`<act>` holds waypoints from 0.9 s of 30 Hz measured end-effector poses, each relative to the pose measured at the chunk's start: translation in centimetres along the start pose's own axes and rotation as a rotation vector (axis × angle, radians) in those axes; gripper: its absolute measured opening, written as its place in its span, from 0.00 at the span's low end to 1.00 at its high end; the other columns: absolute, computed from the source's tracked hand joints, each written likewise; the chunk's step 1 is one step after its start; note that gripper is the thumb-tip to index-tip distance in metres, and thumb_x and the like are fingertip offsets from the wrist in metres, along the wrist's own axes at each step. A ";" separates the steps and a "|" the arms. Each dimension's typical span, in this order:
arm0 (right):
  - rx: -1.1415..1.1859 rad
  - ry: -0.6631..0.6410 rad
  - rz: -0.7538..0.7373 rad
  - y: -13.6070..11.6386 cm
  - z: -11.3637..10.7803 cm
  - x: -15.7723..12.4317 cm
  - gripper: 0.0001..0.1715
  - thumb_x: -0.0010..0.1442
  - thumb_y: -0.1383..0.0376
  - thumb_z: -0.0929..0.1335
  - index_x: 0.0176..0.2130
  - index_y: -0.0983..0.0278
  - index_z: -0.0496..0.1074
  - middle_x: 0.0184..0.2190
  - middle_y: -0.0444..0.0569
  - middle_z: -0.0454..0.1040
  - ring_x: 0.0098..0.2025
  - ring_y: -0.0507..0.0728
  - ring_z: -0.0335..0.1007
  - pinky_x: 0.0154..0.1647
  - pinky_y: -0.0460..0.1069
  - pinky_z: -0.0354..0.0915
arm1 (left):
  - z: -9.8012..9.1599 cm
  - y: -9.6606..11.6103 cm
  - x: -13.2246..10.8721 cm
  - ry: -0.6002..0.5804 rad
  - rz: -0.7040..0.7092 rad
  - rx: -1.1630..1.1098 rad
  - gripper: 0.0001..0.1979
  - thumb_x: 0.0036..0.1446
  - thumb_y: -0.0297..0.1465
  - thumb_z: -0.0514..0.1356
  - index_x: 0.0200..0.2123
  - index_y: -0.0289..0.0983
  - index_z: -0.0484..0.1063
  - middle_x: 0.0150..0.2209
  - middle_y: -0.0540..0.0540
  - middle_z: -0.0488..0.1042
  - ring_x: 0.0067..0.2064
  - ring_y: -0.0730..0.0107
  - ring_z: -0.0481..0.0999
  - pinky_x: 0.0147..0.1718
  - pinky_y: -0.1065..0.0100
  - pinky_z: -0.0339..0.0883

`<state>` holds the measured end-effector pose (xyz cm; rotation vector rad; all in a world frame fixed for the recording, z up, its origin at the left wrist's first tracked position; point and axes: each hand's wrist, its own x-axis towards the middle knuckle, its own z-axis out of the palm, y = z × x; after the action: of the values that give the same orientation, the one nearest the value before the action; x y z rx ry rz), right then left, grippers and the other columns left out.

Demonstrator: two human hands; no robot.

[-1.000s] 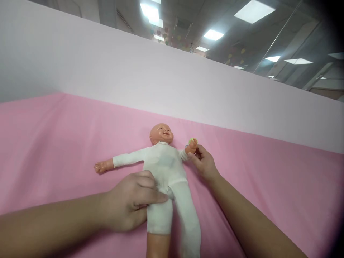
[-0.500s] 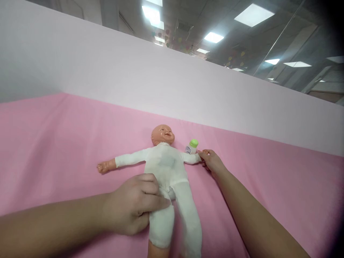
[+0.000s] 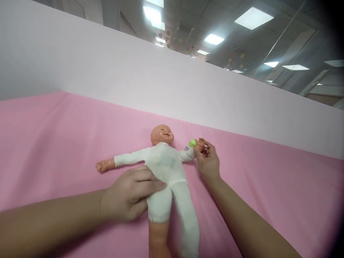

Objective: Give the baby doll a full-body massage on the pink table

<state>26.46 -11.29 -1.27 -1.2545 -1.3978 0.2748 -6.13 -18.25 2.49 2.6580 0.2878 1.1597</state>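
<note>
A baby doll (image 3: 174,165) with a white cloth body lies on its back, its head toward the wall. My left hand (image 3: 134,191) is closed over the top of the doll's leg at the left, fingers across the hip. With my right hand (image 3: 209,159) I hold the doll's forearm near its plastic hand (image 3: 200,143), thumb in front and fingers behind; that forearm is bent upward. Behind it stands a small bottle with a green cap (image 3: 192,143), its body mostly hidden by the doll's arm. The doll's other arm (image 3: 106,165) stretches out to the left.
Pink cloth (image 3: 67,143) covers the surface under the doll, with some creases. A pale wall (image 3: 113,68) rises along the far side. Above it are glass and ceiling lights (image 3: 254,18).
My right hand has lifted the doll's forearm upward and left, across the bottle. My left hand has shifted up from the thigh to the hip, and more of the lower leg shows.
</note>
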 end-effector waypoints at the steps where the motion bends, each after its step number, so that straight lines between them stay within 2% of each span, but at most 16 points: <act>1: -0.026 -0.031 -0.043 -0.8 0.5 -0.6 0.32 0.66 0.53 0.70 0.65 0.56 0.64 0.62 0.54 0.73 0.51 0.59 0.77 0.47 0.54 0.76 | -0.1 -0.3 -0.1 0.022 -0.039 -0.002 0.28 0.62 0.22 0.58 0.63 0.45 0.69 0.45 0.42 0.78 0.44 0.60 0.79 0.44 0.60 0.74; 3: -0.132 -0.103 -0.173 -1.9 1.5 -1.6 0.29 0.67 0.56 0.70 0.65 0.55 0.67 0.60 0.53 0.75 0.52 0.60 0.77 0.52 0.58 0.76 | -0.3 -1.1 -0.2 0.041 -0.169 0.013 0.24 0.64 0.25 0.58 0.62 0.45 0.71 0.46 0.44 0.79 0.45 0.61 0.79 0.45 0.61 0.75; 5: -0.261 -0.171 -0.359 -2.3 2.3 -2.2 0.27 0.69 0.60 0.68 0.65 0.55 0.68 0.61 0.53 0.74 0.58 0.63 0.73 0.61 0.63 0.70 | -0.4 -2.0 -0.4 0.021 -0.309 0.059 0.22 0.65 0.27 0.57 0.60 0.44 0.74 0.46 0.44 0.79 0.45 0.61 0.79 0.46 0.62 0.75; 7: -0.355 -0.229 -0.531 -2.3 2.9 -2.4 0.25 0.71 0.64 0.66 0.65 0.54 0.69 0.65 0.53 0.70 0.64 0.64 0.67 0.67 0.66 0.64 | -0.3 -2.8 -0.5 -0.002 -0.386 0.105 0.21 0.65 0.28 0.58 0.60 0.42 0.74 0.46 0.45 0.79 0.46 0.61 0.79 0.46 0.62 0.74; 10: -0.424 -0.339 -0.621 -2.1 3.3 -2.3 0.27 0.72 0.69 0.63 0.66 0.53 0.69 0.65 0.51 0.69 0.65 0.64 0.65 0.68 0.66 0.63 | -0.2 -3.8 -0.5 -0.026 -0.471 0.095 0.21 0.64 0.28 0.59 0.60 0.44 0.75 0.47 0.46 0.80 0.47 0.61 0.79 0.47 0.63 0.74; 13: -0.423 -0.414 -0.603 -2.1 3.3 -2.2 0.29 0.72 0.70 0.62 0.67 0.53 0.67 0.63 0.50 0.71 0.64 0.62 0.65 0.68 0.63 0.63 | -0.1 -4.2 -0.4 -0.057 -0.529 0.024 0.20 0.65 0.30 0.59 0.59 0.46 0.76 0.49 0.47 0.81 0.50 0.60 0.80 0.48 0.63 0.74; 19: -0.332 -0.398 -0.427 -2.2 3.1 -2.1 0.24 0.73 0.63 0.64 0.65 0.54 0.68 0.60 0.50 0.74 0.61 0.62 0.69 0.66 0.64 0.64 | -0.2 -3.8 -0.6 -0.027 -0.470 0.084 0.19 0.66 0.31 0.59 0.59 0.44 0.75 0.47 0.47 0.80 0.48 0.60 0.80 0.47 0.62 0.75; 22: -0.274 -0.332 -0.269 -1.7 2.6 -1.7 0.26 0.72 0.59 0.64 0.66 0.56 0.66 0.60 0.52 0.74 0.61 0.64 0.71 0.63 0.64 0.68 | 0.0 -2.7 -0.4 -0.003 -0.297 0.113 0.20 0.66 0.31 0.58 0.60 0.46 0.73 0.45 0.46 0.80 0.44 0.61 0.80 0.43 0.62 0.75; 25: -0.128 -0.227 -0.135 -1.1 1.6 -1.0 0.32 0.70 0.56 0.66 0.70 0.56 0.60 0.63 0.55 0.72 0.58 0.63 0.74 0.56 0.60 0.73 | 0.4 -1.3 0.0 0.020 -0.094 0.092 0.21 0.66 0.29 0.58 0.61 0.48 0.70 0.41 0.45 0.79 0.39 0.60 0.79 0.39 0.61 0.75; 27: -0.055 -0.123 -0.079 -0.6 0.8 -0.5 0.37 0.67 0.54 0.68 0.70 0.57 0.58 0.64 0.57 0.70 0.54 0.62 0.76 0.51 0.57 0.76 | 0.7 -0.4 0.2 -0.005 -0.006 0.087 0.22 0.64 0.27 0.58 0.61 0.46 0.69 0.38 0.44 0.78 0.37 0.60 0.78 0.37 0.60 0.73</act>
<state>25.40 -11.54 -1.32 -1.2412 -1.5654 0.2647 -5.52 -17.87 2.02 2.7321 0.3525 1.1648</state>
